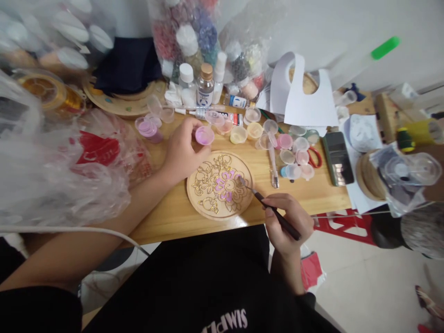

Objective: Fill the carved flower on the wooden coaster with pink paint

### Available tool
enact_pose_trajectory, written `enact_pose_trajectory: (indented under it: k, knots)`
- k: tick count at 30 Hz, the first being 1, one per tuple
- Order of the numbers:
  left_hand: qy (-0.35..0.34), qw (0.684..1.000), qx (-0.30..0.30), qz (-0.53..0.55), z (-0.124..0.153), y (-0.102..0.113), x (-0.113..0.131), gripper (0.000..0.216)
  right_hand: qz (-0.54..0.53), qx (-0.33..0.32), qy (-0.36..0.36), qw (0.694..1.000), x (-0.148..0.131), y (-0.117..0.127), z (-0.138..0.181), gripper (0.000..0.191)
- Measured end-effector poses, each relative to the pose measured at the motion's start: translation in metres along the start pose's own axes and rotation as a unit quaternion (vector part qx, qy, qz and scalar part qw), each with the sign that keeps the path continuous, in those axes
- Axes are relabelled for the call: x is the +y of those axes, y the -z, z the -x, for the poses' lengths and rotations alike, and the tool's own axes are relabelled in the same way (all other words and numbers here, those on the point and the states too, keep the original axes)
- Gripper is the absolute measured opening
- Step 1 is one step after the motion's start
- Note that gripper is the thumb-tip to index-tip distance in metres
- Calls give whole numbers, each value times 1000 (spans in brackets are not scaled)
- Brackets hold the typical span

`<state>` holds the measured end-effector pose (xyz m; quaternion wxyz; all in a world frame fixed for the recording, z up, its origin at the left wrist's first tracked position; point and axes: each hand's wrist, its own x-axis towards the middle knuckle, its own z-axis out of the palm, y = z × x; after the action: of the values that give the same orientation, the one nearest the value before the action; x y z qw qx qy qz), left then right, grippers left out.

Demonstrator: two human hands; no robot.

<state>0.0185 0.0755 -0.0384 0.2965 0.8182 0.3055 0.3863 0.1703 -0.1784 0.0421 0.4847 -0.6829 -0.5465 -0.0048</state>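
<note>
A round wooden plaque (194, 203) lies flat at the table's front edge, with a gold-outlined flower design on it. Several petals of its central flower are lilac. My right hand (287, 222) is closed around the dark handle of a small palette knife (258, 195), whose metal tip rests at the flower's right petals. My left hand (183, 150) pinches a small clear cup of purple paint (204, 135) just above the plaque's upper edge; the fingertips are partly hidden by the cup. Another purple cup (149, 129) stands left of that hand.
Several small paint cups (255, 130) are spread behind and right of the plaque, near a brush (274, 166), red-handled scissors (315, 158) and a phone (338, 158). Bottles (205, 85) line the back. Plastic bags (62, 175) crowd the left; a white cable (86, 229) crosses the front left.
</note>
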Motion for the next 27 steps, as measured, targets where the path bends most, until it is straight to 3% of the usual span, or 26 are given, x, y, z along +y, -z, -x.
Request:
enact_pose_trajectory:
  k: [8,18,27]
  knots:
    - [34,999,-8,3,-1,1,5,44,5,10,-5,1000,0,-1,0,19]
    - [4,1000,2,6,0,2,3,44,3,7,-2,1000,-1,-1,-2,19]
    - [35,999,-11,13,-2,3,5,44,8,14,8,1000,0,1,-1,19]
